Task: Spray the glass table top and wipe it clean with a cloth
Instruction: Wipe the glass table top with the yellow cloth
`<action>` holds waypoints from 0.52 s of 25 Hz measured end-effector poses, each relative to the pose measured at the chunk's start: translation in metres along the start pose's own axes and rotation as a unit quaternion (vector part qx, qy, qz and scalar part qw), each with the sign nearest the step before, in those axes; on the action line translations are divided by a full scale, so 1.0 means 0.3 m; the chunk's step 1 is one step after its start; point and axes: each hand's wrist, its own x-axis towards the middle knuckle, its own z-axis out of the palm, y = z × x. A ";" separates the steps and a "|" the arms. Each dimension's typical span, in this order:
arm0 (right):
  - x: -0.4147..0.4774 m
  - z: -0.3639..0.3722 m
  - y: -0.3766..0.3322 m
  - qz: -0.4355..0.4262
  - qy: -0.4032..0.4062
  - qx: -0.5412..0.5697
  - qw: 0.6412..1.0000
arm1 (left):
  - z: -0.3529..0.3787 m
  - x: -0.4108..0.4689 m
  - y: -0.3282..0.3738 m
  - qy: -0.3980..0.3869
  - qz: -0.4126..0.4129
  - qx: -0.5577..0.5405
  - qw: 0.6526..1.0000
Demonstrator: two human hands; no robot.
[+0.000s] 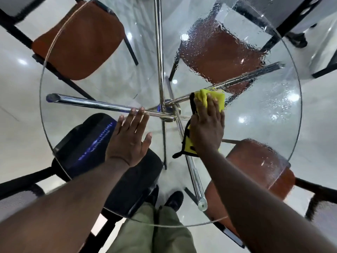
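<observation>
Wiping step: flat right hand [206, 128] presses yellow cloth [217, 99] on glass top [91, 84], left hand [127, 137] lies open; next, sweep into droplets [264, 99].

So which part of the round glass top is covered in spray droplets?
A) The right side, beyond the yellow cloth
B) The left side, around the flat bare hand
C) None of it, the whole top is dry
A: droplets bead across the right part of the glass table top, past the yellow cloth pressed under the right hand, while the glass around the left hand looks clear.
</observation>
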 end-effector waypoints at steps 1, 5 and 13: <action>-0.044 0.026 -0.059 -0.013 -0.012 0.000 1.000 | 0.001 0.000 -0.002 0.003 0.000 -0.002 1.000; -0.002 0.006 0.024 -0.362 -0.078 -0.040 0.928 | 0.008 0.000 -0.005 0.014 -0.001 -0.015 1.000; -0.204 -0.031 0.085 -0.059 -0.038 -0.030 0.997 | 0.021 -0.008 -0.005 0.026 0.014 -0.015 0.999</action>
